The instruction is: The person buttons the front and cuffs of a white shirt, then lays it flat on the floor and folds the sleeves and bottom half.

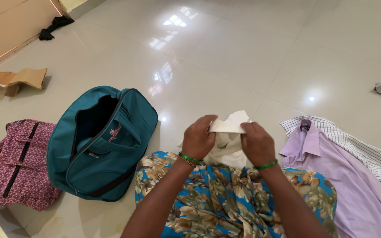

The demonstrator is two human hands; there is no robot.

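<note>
Seated on tiled floor (243, 57), knees under a floral blue garment (225, 194). Cream cloth (228, 141) held up in front of the lap, between both hands, its top edge running left to right from one grip to the other; the rest hangs down toward the knees.

Left hand (198, 140): fingers curled and pressed together over the cloth's upper left corner, green bangle at the wrist. Right hand (257, 143): likewise pinching the upper right end. Both equally near; hands close together, a short strip of fold showing between them. Thumbs hidden behind knuckles, so exact pinch points unclear – probably thumb against forefinger on each side.

Teal duffel bag (102, 145) lies to the left, just beside the left knee, zip mouth gaping. Further left, a pink patterned bag (18, 163). To the right, a lilac shirt (345, 176) spread over a checked shirt (367, 152) on the floor. Cardboard scrap (18, 79) and a dark rag (56, 26) far off, upper left
</note>
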